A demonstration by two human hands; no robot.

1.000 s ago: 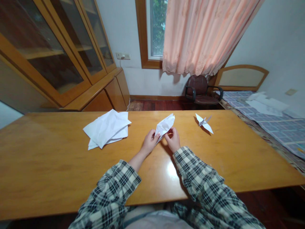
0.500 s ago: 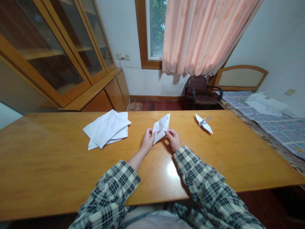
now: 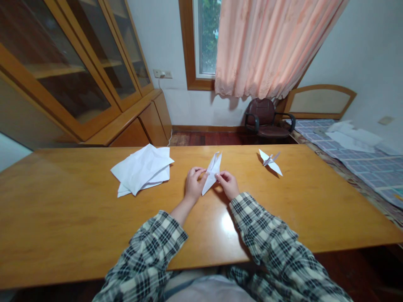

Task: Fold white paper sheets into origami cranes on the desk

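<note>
Spreading under the work, the wooden table point(image 3: 78, 235) has a smooth, shiny top, so loose paper would probably slide easily on it. The checked sleeves, left point(image 3: 149, 243) and right point(image 3: 262, 224), reach in from the near edge; a wide swing of the left forearm could catch the stack of white sheets point(image 3: 143, 170), which lies unevenly with corners sticking out, and fan it apart. Between the stack and a paper bird stand the two hands: the left hand point(image 3: 193, 184) pinches the left side of the folded paper point(image 3: 210, 178), thumb in front, while the right hand point(image 3: 228, 184) nips its right edge between thumb and finger. That folded paper sits at the middle of the table, slim, with two points at its far end and one toward the person; whether its near tip touches the wood, I cannot tell. If the two grips pull unevenly, the layers could shift and the crease run off centre; too hard a pinch could crumple or tear the thin points. Off to the right, well apart from the hands, the small paper bird point(image 3: 270, 162) rests with wings spread, light enough that a brushing right sleeve could bend or push it.
</note>
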